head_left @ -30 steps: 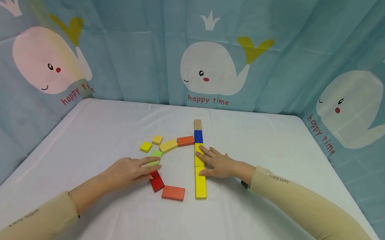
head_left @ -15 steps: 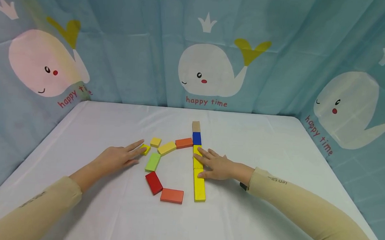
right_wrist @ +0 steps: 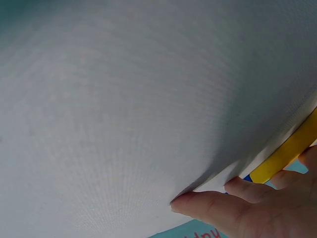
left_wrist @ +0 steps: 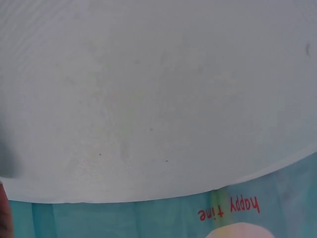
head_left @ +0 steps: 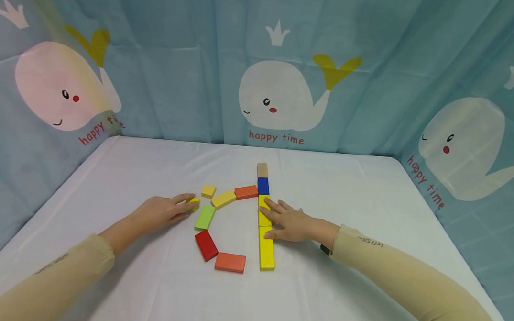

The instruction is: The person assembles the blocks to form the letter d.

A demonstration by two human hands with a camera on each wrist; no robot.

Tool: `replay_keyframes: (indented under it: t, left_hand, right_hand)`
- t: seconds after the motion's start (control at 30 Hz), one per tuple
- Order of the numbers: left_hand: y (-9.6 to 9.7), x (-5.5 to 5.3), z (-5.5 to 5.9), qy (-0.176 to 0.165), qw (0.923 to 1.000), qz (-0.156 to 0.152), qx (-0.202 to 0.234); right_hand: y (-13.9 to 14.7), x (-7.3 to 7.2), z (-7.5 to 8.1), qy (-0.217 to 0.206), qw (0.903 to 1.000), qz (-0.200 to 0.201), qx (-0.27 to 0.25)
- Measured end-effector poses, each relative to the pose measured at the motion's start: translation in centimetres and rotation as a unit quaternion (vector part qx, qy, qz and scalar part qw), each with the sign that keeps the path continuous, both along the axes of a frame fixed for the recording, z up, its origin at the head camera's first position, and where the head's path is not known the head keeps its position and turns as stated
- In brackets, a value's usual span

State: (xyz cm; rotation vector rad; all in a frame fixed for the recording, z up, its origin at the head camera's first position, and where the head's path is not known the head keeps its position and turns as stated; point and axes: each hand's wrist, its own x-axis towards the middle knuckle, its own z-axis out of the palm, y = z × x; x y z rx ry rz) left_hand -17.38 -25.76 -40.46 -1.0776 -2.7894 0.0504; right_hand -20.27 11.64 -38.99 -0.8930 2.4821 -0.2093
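Wooden blocks lie flat on the white table. My left hand (head_left: 162,213) pinches a small yellow block (head_left: 194,205), partly covered by the fingers. Spread over two long yellow blocks, my right hand (head_left: 290,223) rests its fingertips on them; in the right wrist view this hand (right_wrist: 267,208) lies along a yellow block's side (right_wrist: 285,157). Beyond them, a blue block (head_left: 263,185) and a tan block (head_left: 262,170) extend the straight row. An orange block (head_left: 246,192), a pale yellow block (head_left: 223,199), a green block (head_left: 204,218), a dark red block (head_left: 206,245) and a coral block (head_left: 230,263) form a curve.
A small pale yellow block (head_left: 208,191) sits apart, just outside the curve. The white-covered table (head_left: 320,297) is enclosed by a blue curtain (head_left: 178,95) printed with whales at the back and sides. The left wrist view shows mostly tablecloth (left_wrist: 148,99).
My left hand has left the green block, moved up and left to the small yellow block, and closed its fingers on it. The right hand stays on the yellow blocks.
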Motion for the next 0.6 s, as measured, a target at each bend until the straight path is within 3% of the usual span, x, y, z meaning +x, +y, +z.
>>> replay_keyframes:
  t: [0.2, 0.43, 0.6]
  left_hand:
    - [-0.3, 0.3, -0.2, 0.080, 0.9956, -0.049, 0.000]
    - [0.1, 1.3, 0.5, 0.111, 0.9923, -0.055, -0.003]
    - [0.9, 2.4, 0.9, 0.138, 0.9840, -0.101, 0.050]
  right_hand:
    - [0.0, 0.0, 0.1, -0.003, 1.0000, 0.001, -0.003]
    - [0.0, 0.0, 0.1, -0.002, 1.0000, 0.003, -0.006]
    - [0.1, 0.1, 0.1, -0.002, 1.0000, 0.001, -0.005]
